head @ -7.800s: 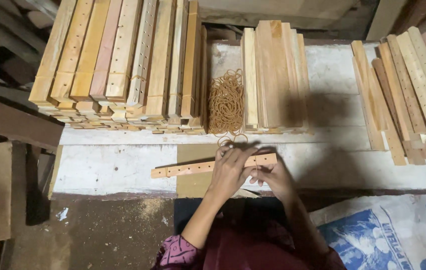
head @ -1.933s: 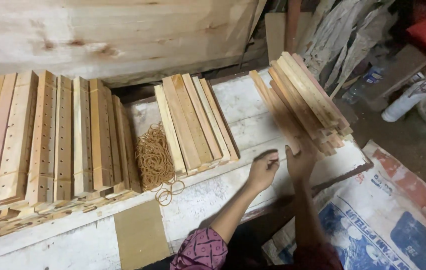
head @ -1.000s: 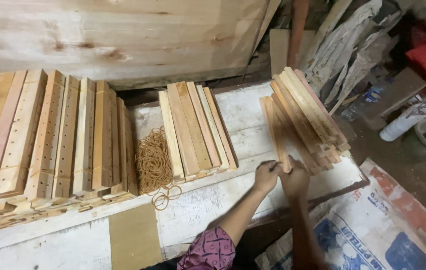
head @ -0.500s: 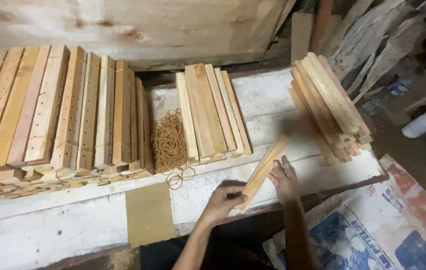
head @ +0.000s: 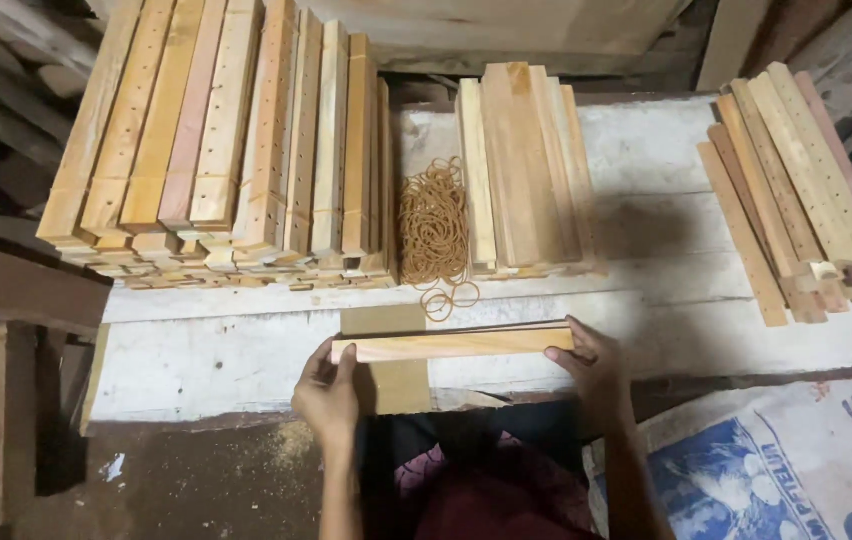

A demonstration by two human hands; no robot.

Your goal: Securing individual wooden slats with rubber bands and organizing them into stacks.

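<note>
Both hands hold a bundle of thin wooden slats (head: 451,343) level across the front of a white-painted bench (head: 666,170). My left hand (head: 327,393) grips its left end and my right hand (head: 591,362) grips its right end. A heap of tan rubber bands (head: 433,212) lies just behind the slats, with two loose bands (head: 449,296) at its near edge. A short stack of plain slats (head: 521,165) stands to the right of the bands.
A big stack of drilled slats (head: 236,140) fills the bench's left. Another pile of drilled slats (head: 796,190) lies at the right end. A printed blue and white sack (head: 776,470) lies on the floor at the right. Dark boards (head: 16,290) lean at the left.
The slats were taken from beside the right pile, swung from slanting to level, and now sit centred in front of me. The view turned left and down.
</note>
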